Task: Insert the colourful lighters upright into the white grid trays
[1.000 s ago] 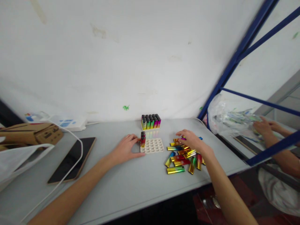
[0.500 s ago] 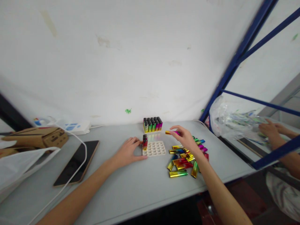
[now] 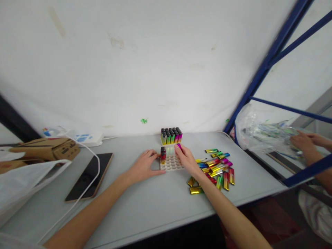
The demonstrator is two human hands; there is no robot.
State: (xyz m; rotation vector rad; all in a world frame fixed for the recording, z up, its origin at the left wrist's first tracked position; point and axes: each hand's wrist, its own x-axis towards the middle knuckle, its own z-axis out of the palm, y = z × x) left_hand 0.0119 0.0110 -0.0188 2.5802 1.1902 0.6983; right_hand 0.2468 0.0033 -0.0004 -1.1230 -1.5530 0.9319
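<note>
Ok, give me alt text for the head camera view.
Right hand holding a shiny magenta lighter by a white, hole-studded rectangular tray, left hand at its edge. Loose metallic multicoloured lighters lie at right; upright black-topped lighters stand behind.

Left hand: the left hand (image 3: 146, 166) lies spread, thumb at the near left corner of a white hole tray (image 3: 169, 167), fingertips by the upright red lighters (image 3: 163, 157) in its left column;
Right hand: the right hand (image 3: 187, 160) pinches a purple lighter (image 3: 178, 146) above the tray's far right part;
Behind: a block of upright lighters (image 3: 171, 136) with black tops, near the wall (image 3: 181, 69);
Right: loose metallic lighters (image 3: 225, 178), heaped on the grey table (image 3: 135, 211);
Left: dark tablet (image 3: 83, 176), crossed by a white cable (image 3: 97, 165); cardboard box (image 3: 46, 149);
Far right: another person's hands (image 3: 302, 142) at clear plastic (image 3: 249, 129), beyond a blue frame (image 3: 259, 79)
</note>
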